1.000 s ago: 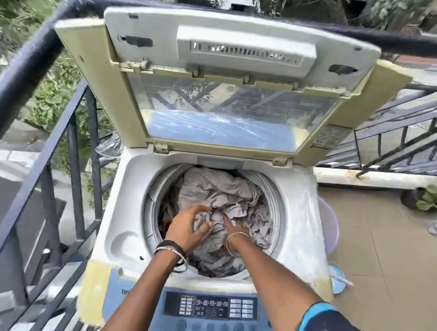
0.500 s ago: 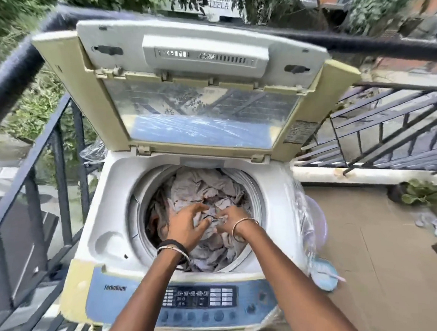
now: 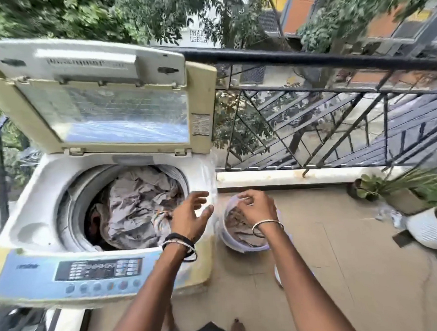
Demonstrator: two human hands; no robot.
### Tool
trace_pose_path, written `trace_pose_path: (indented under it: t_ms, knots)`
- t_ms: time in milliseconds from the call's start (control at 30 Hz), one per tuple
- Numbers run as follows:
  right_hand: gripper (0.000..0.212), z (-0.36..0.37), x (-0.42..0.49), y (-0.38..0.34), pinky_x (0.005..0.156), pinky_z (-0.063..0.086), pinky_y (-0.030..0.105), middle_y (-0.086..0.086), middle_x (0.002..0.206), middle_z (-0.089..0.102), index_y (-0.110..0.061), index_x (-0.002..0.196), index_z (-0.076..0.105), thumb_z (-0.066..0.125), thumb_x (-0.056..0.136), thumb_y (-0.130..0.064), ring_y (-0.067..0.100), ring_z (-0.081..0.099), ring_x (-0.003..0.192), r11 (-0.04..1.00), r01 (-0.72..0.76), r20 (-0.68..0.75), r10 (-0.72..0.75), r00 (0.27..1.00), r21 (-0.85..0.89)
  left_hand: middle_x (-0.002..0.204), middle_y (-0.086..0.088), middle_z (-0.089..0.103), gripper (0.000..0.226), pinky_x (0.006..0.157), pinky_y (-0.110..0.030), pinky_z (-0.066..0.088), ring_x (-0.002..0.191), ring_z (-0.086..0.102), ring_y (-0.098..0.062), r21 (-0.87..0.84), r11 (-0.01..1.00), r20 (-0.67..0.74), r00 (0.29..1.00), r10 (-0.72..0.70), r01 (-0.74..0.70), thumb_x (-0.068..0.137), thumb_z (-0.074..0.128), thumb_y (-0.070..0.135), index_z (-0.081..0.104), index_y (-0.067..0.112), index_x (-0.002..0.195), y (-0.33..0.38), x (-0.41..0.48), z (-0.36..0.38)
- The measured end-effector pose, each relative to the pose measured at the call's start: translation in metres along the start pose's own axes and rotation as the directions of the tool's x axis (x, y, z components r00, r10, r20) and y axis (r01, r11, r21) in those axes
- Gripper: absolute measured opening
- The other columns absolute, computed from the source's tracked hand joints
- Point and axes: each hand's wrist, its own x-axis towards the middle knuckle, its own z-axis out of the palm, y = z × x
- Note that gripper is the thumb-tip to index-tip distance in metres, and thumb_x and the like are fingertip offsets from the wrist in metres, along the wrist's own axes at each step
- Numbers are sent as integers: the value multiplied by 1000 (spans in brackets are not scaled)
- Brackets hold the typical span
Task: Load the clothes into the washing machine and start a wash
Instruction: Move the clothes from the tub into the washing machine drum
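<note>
A top-loading washing machine (image 3: 45, 211) stands at the left with its lid (image 3: 106, 95) raised. Crumpled grey clothes (image 3: 137, 205) fill its drum. The blue control panel (image 3: 97, 271) runs along its front edge. On the floor to the right sits a white bucket (image 3: 230, 244) holding more brownish-grey clothes (image 3: 239, 229). My left hand (image 3: 192, 215) hovers over the machine's right rim, fingers spread, holding nothing. My right hand (image 3: 257, 206) hangs over the bucket with fingers loosely curled downward, empty.
A black metal railing (image 3: 320, 60) bounds the balcony behind and to the left. Potted plants (image 3: 399, 191) and a white pot (image 3: 427, 227) stand at the right. A tiled floor (image 3: 339, 260) spreads to the right of the machine.
Both hands have left the clothes in the drum and moved right, the right hand now over the bucket. The view has swung to the right.
</note>
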Motion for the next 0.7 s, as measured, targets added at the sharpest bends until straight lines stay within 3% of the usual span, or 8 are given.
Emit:
trace_pose_path:
  t_ms: [100,200,300,467,700]
  knots:
    - [18,-38,-9,60,81,54,29,0,92,76,-20,95,75,71,78,-25,21,70,92,998,-56,-6,56,998,-29,97,-1,71,39,88,-40,55,95,69,-18,33,999,9,1000,3,-4,75,65,34,64,19,111,21,-13,51]
    - [19,-70,-17,105,79,51,28,3,91,76,-20,93,75,72,75,-26,23,70,94,989,-142,-6,142,990,-28,110,-6,70,35,91,-35,48,106,64,-24,211,977,-40,999,32,-23,82,68,23,63,17,116,40,-21,91]
    - [11,-91,-14,139,78,54,29,1,84,77,-25,83,75,72,73,-26,24,71,89,979,-201,-32,201,979,11,113,-9,67,35,93,-38,46,111,59,-30,363,931,-93,992,85,-46,82,66,25,62,18,116,56,-17,119]
    - [10,-93,12,189,78,58,34,-3,78,76,-28,77,74,72,68,-33,21,73,83,964,-258,-14,259,966,62,112,-7,69,32,86,-31,47,106,63,-25,248,966,57,997,57,-69,82,67,21,63,16,114,63,1,162]
    - [9,-78,52,232,77,56,30,0,80,77,-20,84,75,73,77,-26,19,73,82,946,-321,45,319,947,47,114,-8,68,39,86,-42,54,103,64,-29,259,964,151,983,-103,61,79,57,30,61,16,115,27,37,225]
